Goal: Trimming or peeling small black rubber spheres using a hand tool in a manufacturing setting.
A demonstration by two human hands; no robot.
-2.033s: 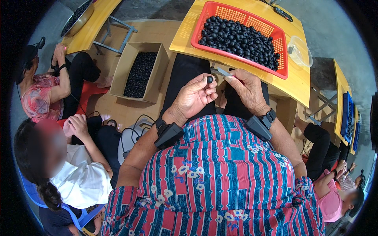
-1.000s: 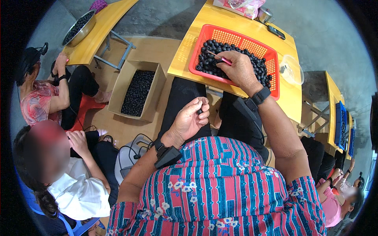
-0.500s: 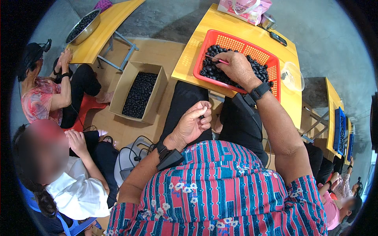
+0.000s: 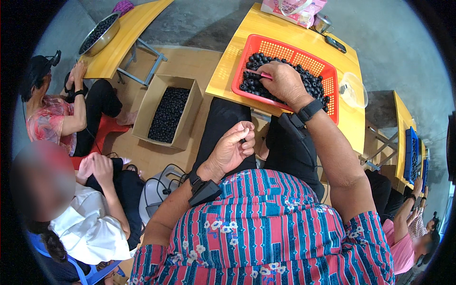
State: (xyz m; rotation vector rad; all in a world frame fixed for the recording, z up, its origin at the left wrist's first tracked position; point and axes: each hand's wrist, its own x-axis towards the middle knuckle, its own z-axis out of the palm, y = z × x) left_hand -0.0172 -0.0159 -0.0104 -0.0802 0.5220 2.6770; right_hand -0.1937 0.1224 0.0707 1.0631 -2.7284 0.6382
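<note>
- Your yellow table (image 4: 259, 23) carries a red basket (image 4: 281, 49) near your edge, a clear plastic container (image 4: 355, 90) beside it, and a black device (image 4: 335, 44), a metal cup (image 4: 323, 23) and a pink bag (image 4: 295, 14) farther off.
- To your left, another table (image 4: 107, 64) bears a metal bowl (image 4: 105, 42) and purple cloth (image 4: 123, 6).
- On the tan floor (image 4: 192, 57) you have an open cardboard box (image 4: 189, 116).

Glossy plastic basket (image 4: 294, 53); smooth wooden table (image 4: 270, 26); matt cardboard box (image 4: 189, 112); shiny metal bowl (image 4: 107, 42)
</note>
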